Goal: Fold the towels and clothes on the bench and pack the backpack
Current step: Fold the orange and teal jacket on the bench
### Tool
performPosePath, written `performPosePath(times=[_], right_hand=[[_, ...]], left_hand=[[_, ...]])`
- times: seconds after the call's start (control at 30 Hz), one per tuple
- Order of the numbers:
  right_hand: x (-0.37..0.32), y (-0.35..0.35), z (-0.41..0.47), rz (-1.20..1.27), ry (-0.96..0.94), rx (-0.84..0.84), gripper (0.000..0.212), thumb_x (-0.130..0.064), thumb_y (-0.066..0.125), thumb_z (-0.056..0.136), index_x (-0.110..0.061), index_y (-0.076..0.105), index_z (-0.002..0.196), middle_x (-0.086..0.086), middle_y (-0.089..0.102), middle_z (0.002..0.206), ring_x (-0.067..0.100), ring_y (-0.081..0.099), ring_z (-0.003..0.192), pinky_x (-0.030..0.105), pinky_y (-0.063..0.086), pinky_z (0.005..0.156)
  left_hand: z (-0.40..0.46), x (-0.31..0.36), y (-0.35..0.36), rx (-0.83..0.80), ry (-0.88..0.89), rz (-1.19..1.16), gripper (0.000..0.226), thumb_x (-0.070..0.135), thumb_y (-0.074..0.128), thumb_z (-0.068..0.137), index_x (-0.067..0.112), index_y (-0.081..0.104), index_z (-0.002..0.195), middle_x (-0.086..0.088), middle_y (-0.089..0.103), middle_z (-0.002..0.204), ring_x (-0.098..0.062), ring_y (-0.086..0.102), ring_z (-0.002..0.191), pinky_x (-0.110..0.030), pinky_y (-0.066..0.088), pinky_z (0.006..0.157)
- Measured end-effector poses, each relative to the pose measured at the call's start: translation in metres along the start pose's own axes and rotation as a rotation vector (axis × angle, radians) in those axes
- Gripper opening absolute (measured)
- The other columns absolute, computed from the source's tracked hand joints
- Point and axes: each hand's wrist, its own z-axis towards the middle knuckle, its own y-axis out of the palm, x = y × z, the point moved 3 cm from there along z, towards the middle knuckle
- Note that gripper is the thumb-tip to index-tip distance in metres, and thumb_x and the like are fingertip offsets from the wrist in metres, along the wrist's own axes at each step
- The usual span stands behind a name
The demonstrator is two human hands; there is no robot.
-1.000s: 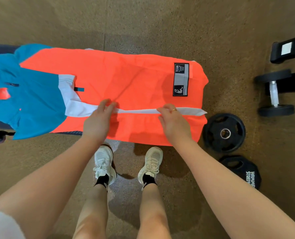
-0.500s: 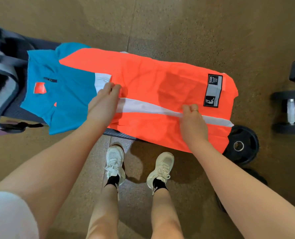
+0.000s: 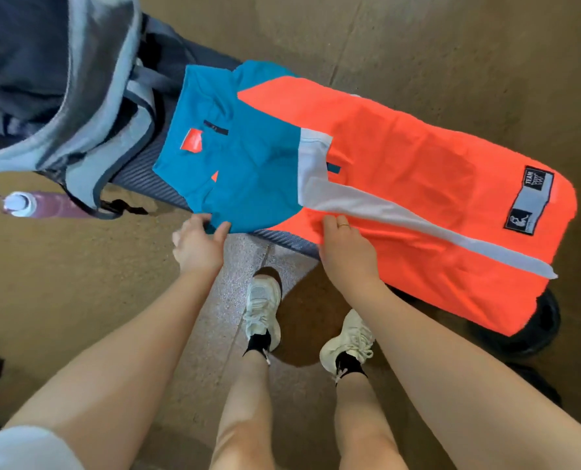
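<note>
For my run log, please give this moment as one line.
stage: folding | left hand: grips teal near edge of garment | right hand: pinches orange near edge | garment: flat on bench | backpack: open, unpacked

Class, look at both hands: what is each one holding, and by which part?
Left hand pinches the garment by its blue near edge; right hand grips its orange near edge.
</note>
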Motion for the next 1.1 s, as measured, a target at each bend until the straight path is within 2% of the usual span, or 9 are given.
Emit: performPosePath(times=[0.1,0.17,0.37,0.47,0.53,0.67,0.83,1.0,1.1], right_hand=[[-0.002,-0.001,0.007,0.034,0.002,-0.046,0.024,-0.001,0.052,0.083,-0.004,0.051,0.107,0.016,0.058,0.101,0.036,0.063,0.087,0.040,0.046,0.062],[-0.004,0.003,0.003,0.098,-0.013,-0.103,0.023,-0.005,0.043,0.089,-0.007,0.047,0.111,0.014,0.056,0.111,0.036,0.058,0.099,0.042,0.043,0.073],[-0.025,0.010,-0.016,0.077,-0.003,-0.241,0.026,-0.008,0.039,0.092,-0.009,0.043,0.118,0.009,0.052,0.119,0.031,0.057,0.105,0.041,0.044,0.076],[-0.035,-0.002,-0.016,0.092,0.050,-0.249,0.024,-0.027,0.043,0.096,-0.011,0.044,0.115,0.007,0.054,0.116,0.030,0.058,0.106,0.039,0.045,0.075],[-0.041,-0.019,-0.015,0.126,0.094,-0.225,0.028,-0.033,0.042,0.096,-0.013,0.050,0.112,0.008,0.061,0.112,0.031,0.059,0.104,0.038,0.045,0.076],[-0.043,-0.070,0.008,0.305,0.099,-0.197,0.029,-0.024,0.045,0.095,-0.012,0.055,0.119,0.011,0.067,0.106,0.031,0.058,0.104,0.036,0.043,0.081],[-0.025,-0.117,0.074,0.508,0.195,-0.067,0.027,-0.011,0.048,0.091,-0.007,0.059,0.115,0.020,0.067,0.094,0.034,0.060,0.093,0.033,0.035,0.068],[0.013,-0.122,0.151,0.493,0.253,0.004,0.028,-0.008,0.051,0.088,-0.002,0.060,0.114,0.017,0.061,0.119,0.030,0.054,0.112,0.030,0.036,0.093],[0.041,-0.113,0.190,0.455,0.314,0.045,0.030,-0.010,0.052,0.087,0.000,0.060,0.114,0.021,0.055,0.121,0.034,0.050,0.116,0.035,0.035,0.099]], left_hand=[[0.020,-0.001,-0.009,-0.072,0.106,-0.120,0.015,0.026,0.061,0.087,0.012,0.057,0.091,-0.016,0.062,0.099,-0.036,0.053,0.100,-0.042,0.043,0.087],[0.029,-0.002,-0.024,-0.071,0.171,-0.132,0.012,0.021,0.062,0.085,0.012,0.056,0.090,-0.014,0.061,0.094,-0.034,0.054,0.095,-0.041,0.043,0.084],[0.035,-0.028,-0.040,-0.152,0.277,0.200,0.027,0.020,0.064,0.084,0.009,0.054,0.107,-0.016,0.060,0.109,-0.036,0.051,0.106,-0.042,0.039,0.085],[0.030,-0.019,-0.042,-0.231,0.222,0.193,0.053,0.025,0.066,0.082,0.010,0.043,0.127,-0.016,0.049,0.125,-0.035,0.044,0.119,-0.044,0.037,0.095],[0.030,-0.006,-0.052,-0.239,0.253,0.221,0.054,0.024,0.061,0.084,0.010,0.040,0.132,-0.016,0.044,0.129,-0.035,0.040,0.121,-0.044,0.035,0.098],[0.042,0.034,-0.073,-0.356,0.397,0.138,0.035,0.011,0.051,0.088,0.004,0.050,0.123,-0.017,0.054,0.120,-0.032,0.050,0.112,-0.036,0.037,0.095],[0.070,0.101,-0.085,-0.417,0.536,0.130,0.028,0.010,0.048,0.089,0.006,0.058,0.114,-0.013,0.061,0.109,-0.030,0.055,0.104,-0.033,0.039,0.092],[0.115,0.172,-0.068,-0.366,0.625,0.115,0.026,0.007,0.048,0.088,0.003,0.059,0.112,-0.016,0.062,0.108,-0.030,0.055,0.104,-0.031,0.037,0.089],[0.145,0.206,-0.048,-0.321,0.664,0.133,0.024,0.006,0.050,0.087,0.002,0.060,0.108,-0.019,0.062,0.104,-0.034,0.055,0.103,-0.038,0.040,0.090]])
